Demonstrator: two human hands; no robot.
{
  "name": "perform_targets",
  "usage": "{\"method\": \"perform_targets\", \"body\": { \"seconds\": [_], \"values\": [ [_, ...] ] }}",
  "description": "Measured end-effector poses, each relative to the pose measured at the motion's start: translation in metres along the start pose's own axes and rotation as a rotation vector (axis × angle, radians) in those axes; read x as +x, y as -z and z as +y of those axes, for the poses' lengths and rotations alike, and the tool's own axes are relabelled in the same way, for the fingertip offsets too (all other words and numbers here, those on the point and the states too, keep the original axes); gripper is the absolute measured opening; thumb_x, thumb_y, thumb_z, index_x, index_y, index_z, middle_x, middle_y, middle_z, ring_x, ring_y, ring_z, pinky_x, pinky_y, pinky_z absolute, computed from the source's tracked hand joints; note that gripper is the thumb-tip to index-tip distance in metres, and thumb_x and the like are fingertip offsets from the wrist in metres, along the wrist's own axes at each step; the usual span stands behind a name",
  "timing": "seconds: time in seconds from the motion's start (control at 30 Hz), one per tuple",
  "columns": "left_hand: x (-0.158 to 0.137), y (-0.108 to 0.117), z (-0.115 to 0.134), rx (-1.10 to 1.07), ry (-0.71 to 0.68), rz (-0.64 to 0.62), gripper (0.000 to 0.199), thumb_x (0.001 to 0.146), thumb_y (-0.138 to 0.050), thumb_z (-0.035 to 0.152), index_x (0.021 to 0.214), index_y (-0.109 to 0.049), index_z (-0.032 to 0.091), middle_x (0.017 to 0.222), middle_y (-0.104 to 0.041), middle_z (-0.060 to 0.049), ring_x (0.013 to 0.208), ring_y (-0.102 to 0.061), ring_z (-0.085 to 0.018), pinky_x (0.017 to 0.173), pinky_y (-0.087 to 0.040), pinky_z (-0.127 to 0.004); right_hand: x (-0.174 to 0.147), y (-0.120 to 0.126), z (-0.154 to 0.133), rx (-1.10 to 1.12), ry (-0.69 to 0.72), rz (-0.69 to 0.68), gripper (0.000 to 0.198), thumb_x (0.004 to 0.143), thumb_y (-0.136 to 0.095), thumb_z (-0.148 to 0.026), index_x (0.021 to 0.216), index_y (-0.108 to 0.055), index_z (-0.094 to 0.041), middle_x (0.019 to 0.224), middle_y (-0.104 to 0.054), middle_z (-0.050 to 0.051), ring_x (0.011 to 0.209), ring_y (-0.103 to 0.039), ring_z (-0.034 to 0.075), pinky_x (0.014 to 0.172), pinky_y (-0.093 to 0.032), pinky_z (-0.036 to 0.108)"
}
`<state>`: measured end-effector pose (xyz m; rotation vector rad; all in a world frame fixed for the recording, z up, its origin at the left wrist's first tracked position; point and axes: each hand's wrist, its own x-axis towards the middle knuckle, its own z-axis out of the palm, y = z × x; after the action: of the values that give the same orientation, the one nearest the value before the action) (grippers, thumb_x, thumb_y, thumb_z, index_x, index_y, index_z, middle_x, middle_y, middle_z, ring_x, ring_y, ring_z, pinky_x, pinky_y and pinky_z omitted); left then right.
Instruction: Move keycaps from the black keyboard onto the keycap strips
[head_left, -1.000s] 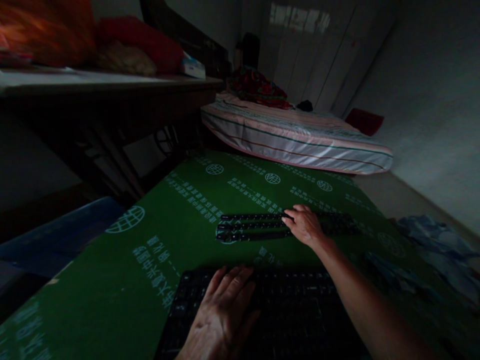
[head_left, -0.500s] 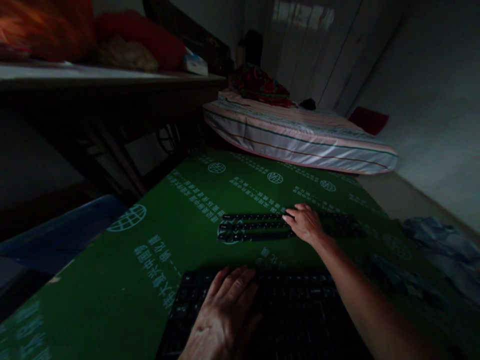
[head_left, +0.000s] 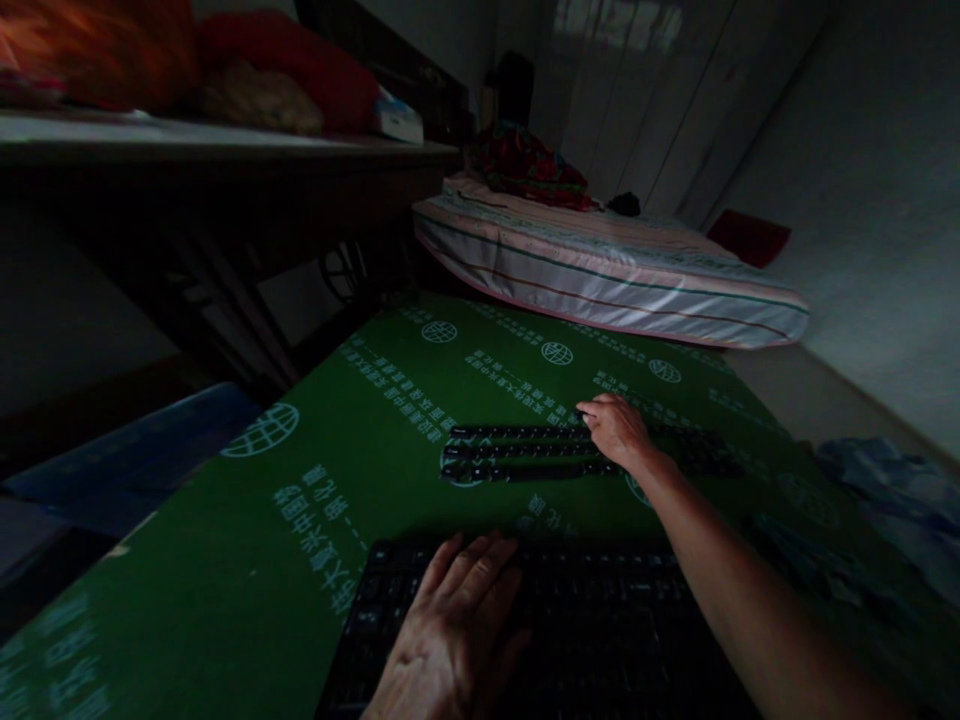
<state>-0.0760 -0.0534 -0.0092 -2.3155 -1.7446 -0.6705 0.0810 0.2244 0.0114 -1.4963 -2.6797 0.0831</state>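
Observation:
A black keyboard (head_left: 600, 640) lies near me on a green board (head_left: 225, 560) printed with pale lettering and globe marks. My left hand (head_left: 457, 620) rests on the keyboard's left part, fingers stretched out over the keys. Beyond it, black keycaps (head_left: 517, 452) are laid out in three long rows. Over the far side of these rows, my right hand (head_left: 619, 428) pinches a small black keycap (head_left: 581, 411) at its fingertips. My right wrist and hand cover part of the rows. The keyboard's near edge is out of frame, and its right part is very dark.
Behind the board stands a bed with a striped mattress (head_left: 615, 270) and a red patterned cloth (head_left: 525, 165). A dark table (head_left: 337, 160) with bags and a box is at the upper left. Left lies a blue object (head_left: 180, 440); crumpled cloth (head_left: 885, 490) is at right.
My right hand has risen slightly from the rows, with a keycap now showing in its fingertips. My left hand stays on the keyboard. The whole view has shifted a little.

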Motion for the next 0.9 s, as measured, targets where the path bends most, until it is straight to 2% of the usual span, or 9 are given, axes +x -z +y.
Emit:
{"method": "perform_targets", "body": {
  "seconds": [0.43,0.8,0.9],
  "values": [
    [0.002,-0.001,-0.001,0.028,-0.02,0.012,0.034,0.082,-0.055,0.025,0.115,-0.058,0.019,0.127,-0.058,-0.009,0.116,-0.054,-0.027,0.096,-0.046,-0.05,0.023,0.015,0.0,-0.027,0.07,-0.079,0.025,0.08,-0.061,-0.023,0.103,-0.07,-0.026,0.109,-0.066,0.004,0.104,-0.057,0.019,0.089,-0.042,0.028],
    [0.0,-0.005,0.001,0.012,-0.016,0.061,0.033,0.082,-0.053,0.027,0.114,-0.059,0.02,0.125,-0.059,-0.009,0.114,-0.054,-0.026,0.098,-0.043,-0.048,0.034,0.006,0.005,-0.011,0.127,-0.101,0.018,0.079,-0.063,-0.023,0.094,-0.072,-0.024,0.104,-0.068,0.003,0.101,-0.058,0.016,0.088,-0.041,0.025],
    [0.002,-0.003,0.003,0.001,0.027,0.049,0.032,0.083,-0.054,0.026,0.114,-0.058,0.02,0.125,-0.06,-0.008,0.116,-0.054,-0.025,0.1,-0.041,-0.048,0.037,0.005,0.009,0.005,0.166,-0.098,0.016,0.077,-0.064,-0.023,0.091,-0.073,-0.023,0.103,-0.068,0.003,0.102,-0.057,0.016,0.088,-0.041,0.025]
  ]
}}
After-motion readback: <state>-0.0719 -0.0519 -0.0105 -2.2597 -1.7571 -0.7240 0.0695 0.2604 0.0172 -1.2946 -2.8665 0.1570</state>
